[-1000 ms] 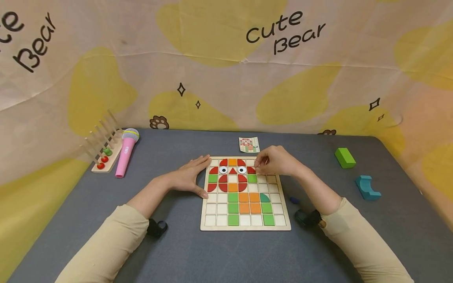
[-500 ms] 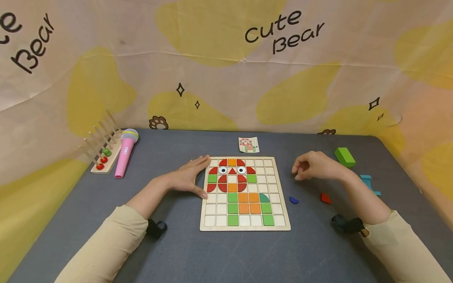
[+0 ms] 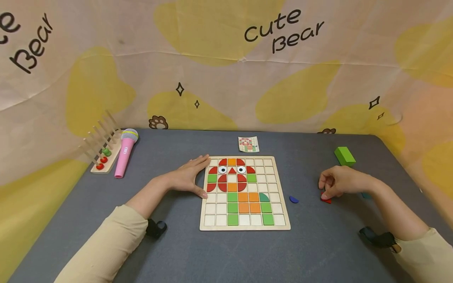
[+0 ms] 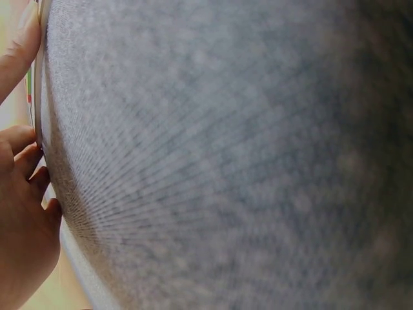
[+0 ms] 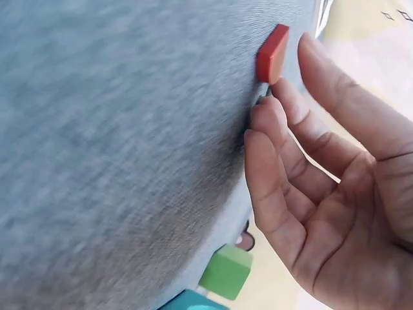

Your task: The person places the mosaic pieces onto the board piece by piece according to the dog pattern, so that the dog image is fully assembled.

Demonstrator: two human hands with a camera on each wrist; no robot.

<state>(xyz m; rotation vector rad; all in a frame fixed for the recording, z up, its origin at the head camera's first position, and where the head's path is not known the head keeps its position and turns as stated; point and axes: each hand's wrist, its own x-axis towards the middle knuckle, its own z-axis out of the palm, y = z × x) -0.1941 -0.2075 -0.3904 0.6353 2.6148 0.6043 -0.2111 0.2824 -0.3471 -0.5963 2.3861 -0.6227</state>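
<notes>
The wooden grid board (image 3: 244, 228) lies flat on the grey table. Red, orange and green tiles and two eye pieces form an animal figure in its cells. Along the board's left edge rests my left hand (image 3: 189, 177), thumb and fingers spread; the left wrist view catches it at the frame's left side. Off to the right, my right hand (image 3: 341, 182) is over a small red tile (image 5: 272, 55) on the table. In the right wrist view its fingertips are right at the tile's lower end, while the thumb stands apart from it.
A blue half-round tile (image 3: 293, 199) lies just right of the board, and a picture card (image 3: 249, 144) behind it. Far right are a green block (image 3: 345, 156) and a teal block (image 5: 193, 301). A pink microphone (image 3: 125, 155) and a peg stand (image 3: 106, 163) occupy the left.
My right hand has left the board's upper right and moved right to the red tile, which now lies partly under it. The left hand has stayed on the board's edge.
</notes>
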